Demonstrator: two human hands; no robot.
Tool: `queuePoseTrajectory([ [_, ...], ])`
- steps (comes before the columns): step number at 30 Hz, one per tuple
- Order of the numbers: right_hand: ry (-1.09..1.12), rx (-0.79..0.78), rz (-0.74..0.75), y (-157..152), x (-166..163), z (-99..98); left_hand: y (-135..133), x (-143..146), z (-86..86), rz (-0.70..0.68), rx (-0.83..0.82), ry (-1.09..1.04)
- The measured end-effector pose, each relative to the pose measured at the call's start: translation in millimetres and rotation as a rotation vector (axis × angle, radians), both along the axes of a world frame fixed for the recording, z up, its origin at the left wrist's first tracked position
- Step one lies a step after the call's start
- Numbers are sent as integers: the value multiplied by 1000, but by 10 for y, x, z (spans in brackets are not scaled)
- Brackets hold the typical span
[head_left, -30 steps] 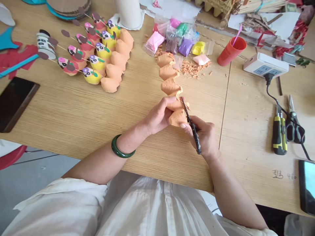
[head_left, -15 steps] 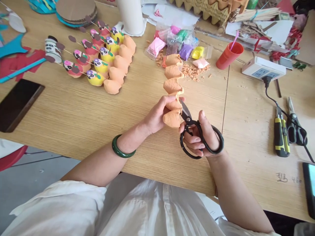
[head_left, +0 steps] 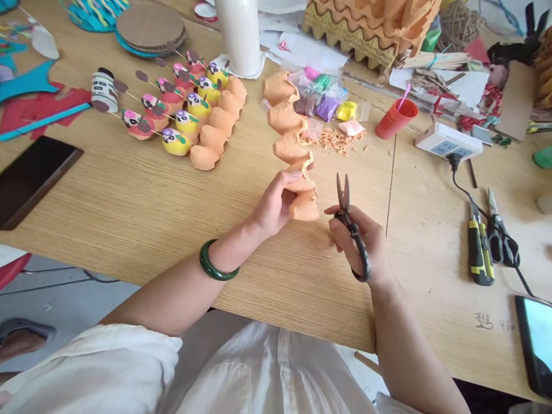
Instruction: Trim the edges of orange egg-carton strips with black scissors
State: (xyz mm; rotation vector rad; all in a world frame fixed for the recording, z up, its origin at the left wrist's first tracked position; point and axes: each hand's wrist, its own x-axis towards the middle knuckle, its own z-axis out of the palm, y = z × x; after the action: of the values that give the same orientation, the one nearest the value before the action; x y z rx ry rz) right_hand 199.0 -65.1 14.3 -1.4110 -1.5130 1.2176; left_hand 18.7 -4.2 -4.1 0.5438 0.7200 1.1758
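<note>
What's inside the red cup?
A pink stick pokes out of the red cup, leaning on the rim. The cup's wall hides the stick's lower end and anything else inside.

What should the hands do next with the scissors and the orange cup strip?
Probably swing the scissors left to the orange cup strip. The right hand holds them with blades pointing away, clear of it, while the left hand grips its near end, where the edge looks ragged.

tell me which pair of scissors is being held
The black scissors in the right hand, blades pointing away; the other pair lies on the table further right, beside the yellow-handled tool.
</note>
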Motion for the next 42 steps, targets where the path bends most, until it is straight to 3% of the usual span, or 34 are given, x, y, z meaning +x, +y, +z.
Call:
queuePoseTrajectory([
  [3,-164,47,46,-28,-2,14,-23,22,10,52,21,41],
  [7,-222,36,136,-38,-13,-2,-46,55,2,172,97,93],
  [15,-406,116,-19,-37,7,-103,-75,64,-86,246,177,242],
  [20,-460,188,-35,-50,-19,-71,-89,60,-48,323,176,346],
  [22,-534,258,-34,-56,-46,-66,-83,45,0,290,122,341],
  [27,-676,433,-62,-58,-99,-102,-26,28,127,-45,-93,212],
  [31,-691,456,-69,-64,-111,-123,-29,30,155,-70,-122,240],
  [33,-709,462,-69,-71,-115,-121,-66,29,129,-23,-65,300],
  [38,-787,488,-76,-91,-130,-113,-164,65,8,305,209,476],
  [42,-779,438,-78,-104,-124,-95,-163,111,38,332,188,431],
])
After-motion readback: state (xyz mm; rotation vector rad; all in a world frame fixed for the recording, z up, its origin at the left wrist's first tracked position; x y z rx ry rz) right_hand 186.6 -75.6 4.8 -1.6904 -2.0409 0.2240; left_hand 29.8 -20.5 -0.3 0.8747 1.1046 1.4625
